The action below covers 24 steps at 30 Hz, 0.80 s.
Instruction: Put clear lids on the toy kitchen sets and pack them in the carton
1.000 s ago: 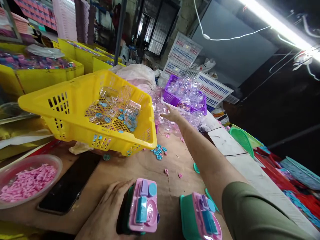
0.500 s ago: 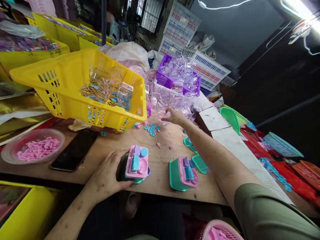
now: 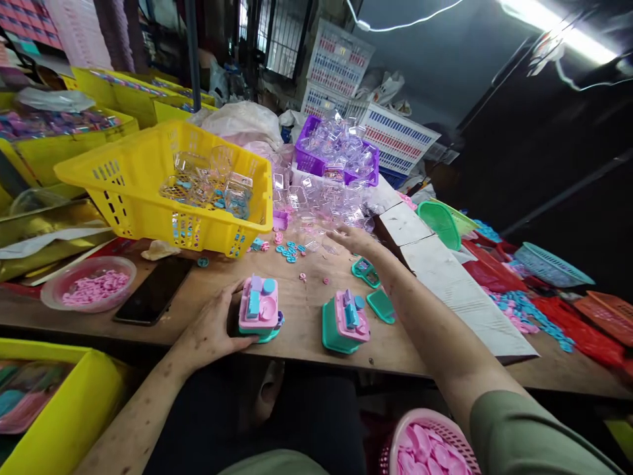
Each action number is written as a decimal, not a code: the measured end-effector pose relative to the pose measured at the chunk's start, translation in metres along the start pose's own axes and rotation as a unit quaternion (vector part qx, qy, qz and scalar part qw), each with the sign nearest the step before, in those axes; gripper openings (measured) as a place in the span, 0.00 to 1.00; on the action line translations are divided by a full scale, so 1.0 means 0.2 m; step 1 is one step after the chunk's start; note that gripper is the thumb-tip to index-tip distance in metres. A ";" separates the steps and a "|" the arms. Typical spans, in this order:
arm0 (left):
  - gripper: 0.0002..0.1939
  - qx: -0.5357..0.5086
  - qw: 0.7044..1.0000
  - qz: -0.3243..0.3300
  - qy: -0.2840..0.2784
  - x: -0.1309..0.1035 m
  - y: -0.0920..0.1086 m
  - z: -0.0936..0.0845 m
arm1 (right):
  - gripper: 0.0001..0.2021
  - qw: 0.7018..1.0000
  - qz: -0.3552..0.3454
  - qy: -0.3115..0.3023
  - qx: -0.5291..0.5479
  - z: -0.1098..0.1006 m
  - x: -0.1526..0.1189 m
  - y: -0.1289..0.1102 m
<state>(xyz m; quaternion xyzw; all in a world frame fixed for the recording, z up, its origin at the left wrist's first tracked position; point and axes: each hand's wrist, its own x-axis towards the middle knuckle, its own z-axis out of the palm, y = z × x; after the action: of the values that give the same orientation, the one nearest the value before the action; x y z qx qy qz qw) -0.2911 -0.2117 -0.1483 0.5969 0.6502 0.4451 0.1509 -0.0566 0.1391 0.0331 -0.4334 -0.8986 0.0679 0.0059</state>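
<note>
My left hand (image 3: 210,330) is wrapped round the near-left side of a small toy kitchen (image 3: 260,307) with a pink top, blue and lilac parts and a teal base. It stands upright on the wooden table. A similar toy kitchen (image 3: 346,322) stands to its right, untouched. My right hand (image 3: 352,239) reaches forward, fingers stretched out, at the near edge of a heap of clear plastic covers (image 3: 316,198). I see nothing held in it, though its fingertips blend with the clear plastic. Teal frames (image 3: 380,307) lie beneath my right forearm's left side.
A yellow basket (image 3: 143,214) with clear cases stands at the left. Near it are a phone (image 3: 155,290) and a bowl (image 3: 52,290) of pink pieces. A purple basket (image 3: 306,158) is behind the heap. White cardboard (image 3: 445,284) lies right; a pink basket (image 3: 425,415) is below.
The view has tilted and shifted slightly. My right hand stays by the clear covers, its fingers now flatter and further forward. My left hand keeps its hold on the toy kitchen.
</note>
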 end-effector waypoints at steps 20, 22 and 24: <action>0.67 -0.054 0.994 0.055 0.083 -0.10 0.33 -0.16 | 0.52 0.861 -0.373 0.069 0.339 0.01 -0.67 -0.56; 0.70 -0.103 0.987 0.068 0.105 -0.10 0.41 -0.14 | 0.48 0.875 -0.337 0.093 0.336 0.04 -0.72 -0.64; 0.71 -0.159 0.976 0.092 0.118 -0.08 0.52 -0.13 | 0.41 0.879 -0.311 0.103 0.347 0.07 -0.80 -0.73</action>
<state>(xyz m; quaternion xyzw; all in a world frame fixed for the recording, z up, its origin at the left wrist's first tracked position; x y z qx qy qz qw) -0.2407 -0.2474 -0.0600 0.5661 0.5263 0.6221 0.1249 -0.0716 -0.0761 0.0458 -0.1059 -0.9003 0.3253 0.2692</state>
